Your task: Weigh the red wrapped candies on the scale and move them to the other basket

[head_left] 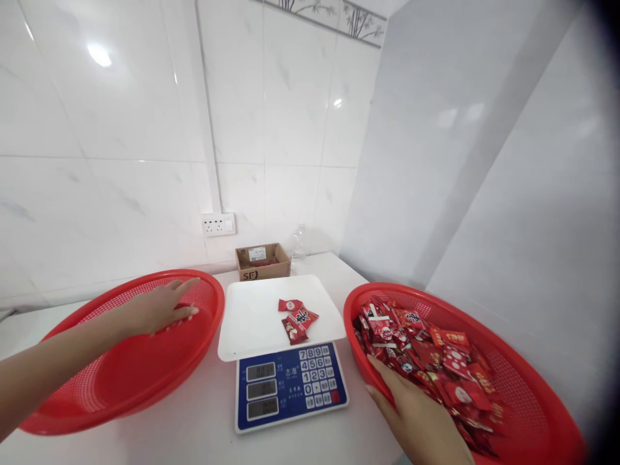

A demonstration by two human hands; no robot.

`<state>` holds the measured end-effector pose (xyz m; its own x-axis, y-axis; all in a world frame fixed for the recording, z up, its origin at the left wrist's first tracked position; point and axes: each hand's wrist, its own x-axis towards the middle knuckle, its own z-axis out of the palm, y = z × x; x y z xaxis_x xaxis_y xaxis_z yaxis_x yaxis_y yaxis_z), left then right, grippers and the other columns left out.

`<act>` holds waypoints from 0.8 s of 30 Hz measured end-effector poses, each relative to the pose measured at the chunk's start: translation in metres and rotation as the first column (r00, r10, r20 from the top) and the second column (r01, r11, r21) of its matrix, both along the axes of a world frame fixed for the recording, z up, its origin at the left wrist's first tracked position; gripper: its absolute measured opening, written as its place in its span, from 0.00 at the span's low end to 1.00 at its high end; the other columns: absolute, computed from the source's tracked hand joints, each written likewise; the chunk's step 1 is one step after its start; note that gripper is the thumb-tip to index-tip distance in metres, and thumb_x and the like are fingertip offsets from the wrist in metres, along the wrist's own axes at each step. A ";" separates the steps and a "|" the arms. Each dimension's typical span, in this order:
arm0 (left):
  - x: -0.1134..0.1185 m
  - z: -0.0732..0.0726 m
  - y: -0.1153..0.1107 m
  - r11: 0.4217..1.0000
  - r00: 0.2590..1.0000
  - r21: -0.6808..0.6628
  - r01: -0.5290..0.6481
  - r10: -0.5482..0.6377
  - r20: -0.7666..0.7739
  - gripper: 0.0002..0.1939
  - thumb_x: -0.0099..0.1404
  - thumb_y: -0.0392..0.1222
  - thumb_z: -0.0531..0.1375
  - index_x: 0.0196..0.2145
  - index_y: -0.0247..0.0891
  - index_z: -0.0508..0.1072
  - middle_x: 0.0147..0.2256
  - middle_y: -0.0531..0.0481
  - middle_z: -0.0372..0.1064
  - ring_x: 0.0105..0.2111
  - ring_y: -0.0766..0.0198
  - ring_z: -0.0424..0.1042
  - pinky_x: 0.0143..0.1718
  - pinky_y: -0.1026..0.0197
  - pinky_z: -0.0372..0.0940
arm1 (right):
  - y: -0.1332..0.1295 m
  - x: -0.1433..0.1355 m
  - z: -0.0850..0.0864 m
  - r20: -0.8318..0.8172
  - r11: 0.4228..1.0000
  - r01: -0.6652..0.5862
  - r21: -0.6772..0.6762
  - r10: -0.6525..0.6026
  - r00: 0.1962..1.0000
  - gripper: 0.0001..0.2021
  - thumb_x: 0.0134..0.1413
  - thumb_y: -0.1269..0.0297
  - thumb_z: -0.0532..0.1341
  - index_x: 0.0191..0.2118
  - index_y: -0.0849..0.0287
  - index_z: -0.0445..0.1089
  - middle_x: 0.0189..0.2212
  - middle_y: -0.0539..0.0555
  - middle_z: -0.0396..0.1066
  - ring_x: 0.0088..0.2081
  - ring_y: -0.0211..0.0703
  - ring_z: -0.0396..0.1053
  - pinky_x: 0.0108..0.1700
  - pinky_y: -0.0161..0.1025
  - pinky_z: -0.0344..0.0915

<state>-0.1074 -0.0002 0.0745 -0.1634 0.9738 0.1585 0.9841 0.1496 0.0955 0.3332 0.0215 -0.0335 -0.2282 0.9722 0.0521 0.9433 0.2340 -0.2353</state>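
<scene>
Could spill packets (pixel 462 394) by pressing basket rim (pixel 349 323) with right hand (pixel 421 413), unable to tell its grip; spreads left hand (pixel 157 309) wide

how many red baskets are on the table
2. The left basket is beside the scale, with the left hand over it; the right basket is on the scale's other side, with candies inside.

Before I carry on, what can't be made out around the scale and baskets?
All in the head view:
- Scale displays: digits too faint and small.
- Left hand: its back hides the palm.
- Lower candies in the right basket: upper ones cover them.
- Right wrist: cut off by the bottom edge.
- Cardboard box: front wall hides its floor.
</scene>
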 end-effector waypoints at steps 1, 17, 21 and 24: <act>0.003 -0.002 0.000 0.999 0.998 -0.034 0.040 -0.041 -0.038 0.32 0.57 0.55 0.53 0.57 0.38 0.61 0.51 0.38 0.66 0.49 0.42 0.66 0.43 0.47 0.62 | 0.000 0.000 0.000 0.001 1.000 0.001 -0.001 -0.001 1.000 0.25 0.57 0.54 0.45 0.59 0.51 0.57 0.52 0.56 0.67 0.49 0.53 0.68 0.43 0.48 0.67; 0.173 -0.073 0.105 0.711 0.719 -0.138 0.689 -0.695 0.008 0.28 0.63 0.59 0.48 0.57 0.46 0.58 0.57 0.41 0.56 0.57 0.49 0.56 0.55 0.47 0.52 | -0.004 -0.004 0.006 -0.034 0.998 -0.017 0.053 0.019 0.999 0.23 0.58 0.58 0.47 0.58 0.55 0.60 0.52 0.57 0.67 0.50 0.51 0.67 0.44 0.46 0.66; 0.182 -0.081 0.115 0.762 0.764 -0.090 0.641 -0.645 -0.027 0.26 0.63 0.57 0.51 0.53 0.40 0.64 0.49 0.40 0.63 0.48 0.49 0.64 0.46 0.48 0.61 | -0.005 -0.005 0.008 -0.016 0.998 -0.022 0.065 0.023 1.000 0.23 0.58 0.59 0.47 0.58 0.54 0.59 0.52 0.56 0.68 0.49 0.50 0.68 0.44 0.45 0.67; 0.181 -0.081 0.117 0.776 0.779 -0.105 0.622 -0.627 -0.014 0.22 0.63 0.52 0.55 0.50 0.38 0.64 0.46 0.43 0.64 0.41 0.57 0.68 0.39 0.52 0.65 | -0.006 -0.004 0.007 -0.007 0.996 -0.016 0.084 0.017 1.000 0.22 0.58 0.59 0.48 0.57 0.52 0.60 0.51 0.56 0.69 0.48 0.50 0.69 0.43 0.45 0.67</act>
<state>0.0737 0.1173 -0.0070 0.4907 0.8694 0.0577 0.8672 -0.4937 0.0650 0.3288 0.0158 -0.0262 -0.2436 0.9604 0.1353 0.9373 0.2689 -0.2217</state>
